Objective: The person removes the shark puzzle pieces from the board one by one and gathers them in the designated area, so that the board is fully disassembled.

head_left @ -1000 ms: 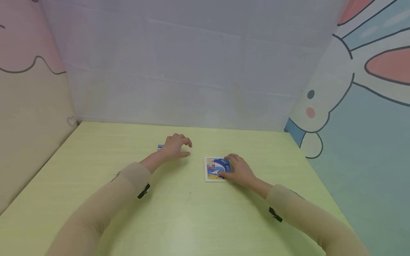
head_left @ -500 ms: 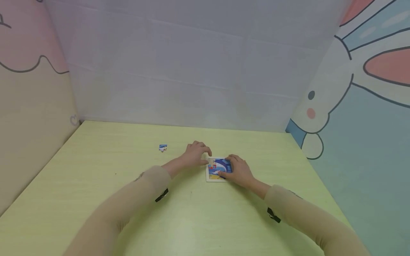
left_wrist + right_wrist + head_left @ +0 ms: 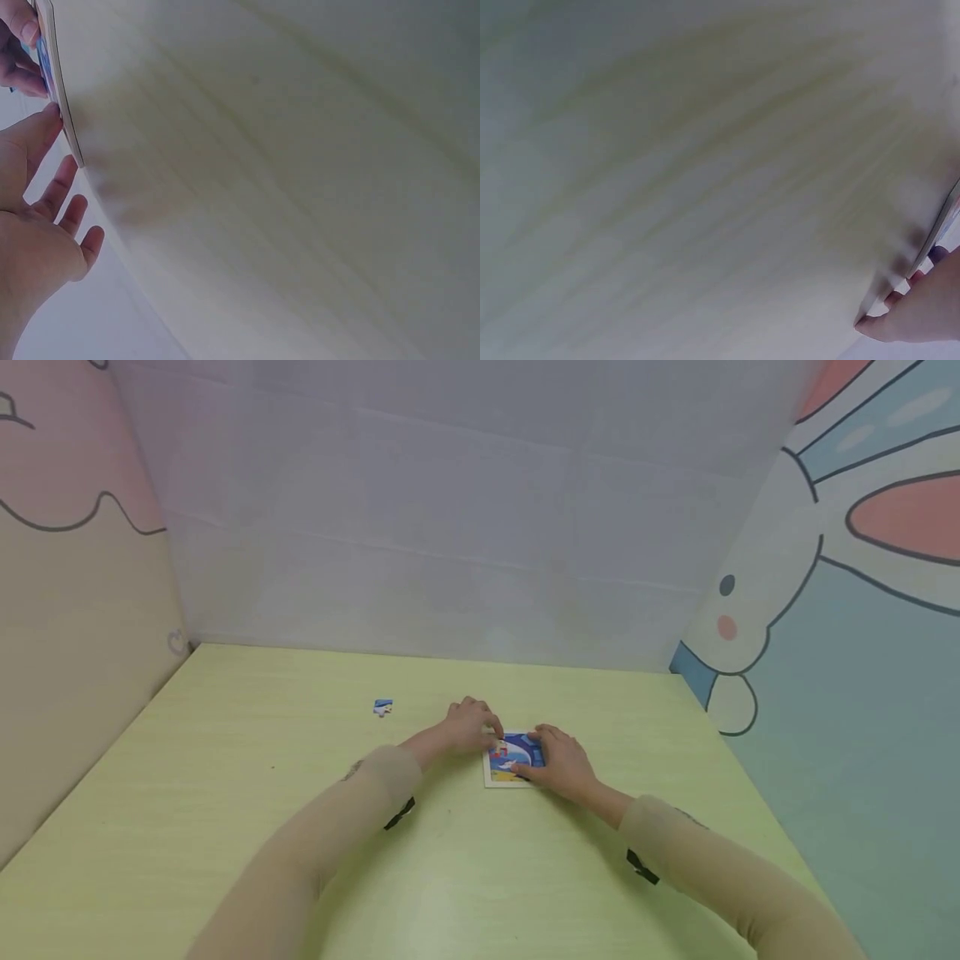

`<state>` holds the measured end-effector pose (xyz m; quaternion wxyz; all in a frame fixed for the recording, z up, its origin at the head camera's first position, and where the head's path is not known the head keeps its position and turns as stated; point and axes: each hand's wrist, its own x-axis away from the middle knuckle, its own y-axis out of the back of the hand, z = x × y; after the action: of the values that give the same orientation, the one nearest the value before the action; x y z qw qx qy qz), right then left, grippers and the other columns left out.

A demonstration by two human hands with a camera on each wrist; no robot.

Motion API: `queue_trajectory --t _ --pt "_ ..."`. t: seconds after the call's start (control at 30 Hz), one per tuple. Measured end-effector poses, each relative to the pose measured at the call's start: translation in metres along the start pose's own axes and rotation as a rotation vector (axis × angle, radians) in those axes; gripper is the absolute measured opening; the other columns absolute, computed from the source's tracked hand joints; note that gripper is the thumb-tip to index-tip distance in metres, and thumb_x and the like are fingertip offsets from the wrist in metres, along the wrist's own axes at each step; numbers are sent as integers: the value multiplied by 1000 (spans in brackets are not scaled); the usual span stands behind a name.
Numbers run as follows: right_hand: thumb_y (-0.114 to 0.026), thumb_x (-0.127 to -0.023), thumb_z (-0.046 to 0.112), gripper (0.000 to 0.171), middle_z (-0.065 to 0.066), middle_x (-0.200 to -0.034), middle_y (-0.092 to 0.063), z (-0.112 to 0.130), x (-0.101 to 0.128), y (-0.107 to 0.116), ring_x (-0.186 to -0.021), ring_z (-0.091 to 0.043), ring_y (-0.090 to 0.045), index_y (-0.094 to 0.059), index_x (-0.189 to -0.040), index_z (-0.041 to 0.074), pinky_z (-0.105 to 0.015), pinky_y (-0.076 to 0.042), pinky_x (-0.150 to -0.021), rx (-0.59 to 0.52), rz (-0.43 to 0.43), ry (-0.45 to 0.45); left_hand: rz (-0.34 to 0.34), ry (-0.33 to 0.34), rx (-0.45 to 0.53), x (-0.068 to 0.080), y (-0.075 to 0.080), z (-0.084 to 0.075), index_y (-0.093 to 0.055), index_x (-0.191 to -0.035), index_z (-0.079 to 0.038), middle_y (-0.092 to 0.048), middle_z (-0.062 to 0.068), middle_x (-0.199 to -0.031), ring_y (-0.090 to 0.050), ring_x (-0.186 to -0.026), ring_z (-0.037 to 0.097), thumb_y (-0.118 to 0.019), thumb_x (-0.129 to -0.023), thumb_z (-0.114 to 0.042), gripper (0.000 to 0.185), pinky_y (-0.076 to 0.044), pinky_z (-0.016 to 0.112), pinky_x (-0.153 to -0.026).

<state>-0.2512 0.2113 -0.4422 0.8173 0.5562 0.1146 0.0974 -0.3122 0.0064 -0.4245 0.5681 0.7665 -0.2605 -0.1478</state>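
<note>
A small square puzzle board [image 3: 511, 762] with a blue dolphin picture lies flat on the pale green table [image 3: 450, 877]. My left hand [image 3: 489, 732] touches the board's upper left corner; in the left wrist view the left hand [image 3: 54, 187] has straight, spread fingers and its thumb lies against the board's edge [image 3: 66, 127]. My right hand [image 3: 543, 747] rests with its fingers on the board's right half. In the right wrist view the right hand [image 3: 919, 311] shows only fingertips beside the board's edge [image 3: 943, 223]. A loose blue puzzle piece [image 3: 383, 707] lies to the left, clear of both hands.
Padded walls close the table in on three sides: a grey back wall [image 3: 450, 527], a pink and beige left wall [image 3: 75, 610], and a right wall with a drawn rabbit [image 3: 825, 610]. Bare tabletop spreads in front of and left of the board.
My left hand moved right from beside the loose blue piece to the board's upper left corner. The loose piece stayed in place. The right hand has kept still on the board.
</note>
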Motion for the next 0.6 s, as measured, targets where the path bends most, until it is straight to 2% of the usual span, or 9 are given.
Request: queue_trajectory --t 0.33,0.6 --pt "-69 -79 53 74 -15 -138 -48 -1 1 -1 -130 -33 -41 -54 -130 2 -55 -29 -106 7 -2 -3 29 11 132 -3 -2 2 -70 -107 -25 -55 4 -125 -39 -121 29 -65 -88 -30 20 -30 50 -99" --pt "-69 -79 53 73 -15 -138 -48 -2 0 -1 -129 -32 -42 -55 -130 2 -54 -30 -106 -2 -12 18 2 22 189 -4 0 1 -72 -100 -23 -60 3 -121 -44 -119 28 -70 -84 -26 17 -32 51 -99"
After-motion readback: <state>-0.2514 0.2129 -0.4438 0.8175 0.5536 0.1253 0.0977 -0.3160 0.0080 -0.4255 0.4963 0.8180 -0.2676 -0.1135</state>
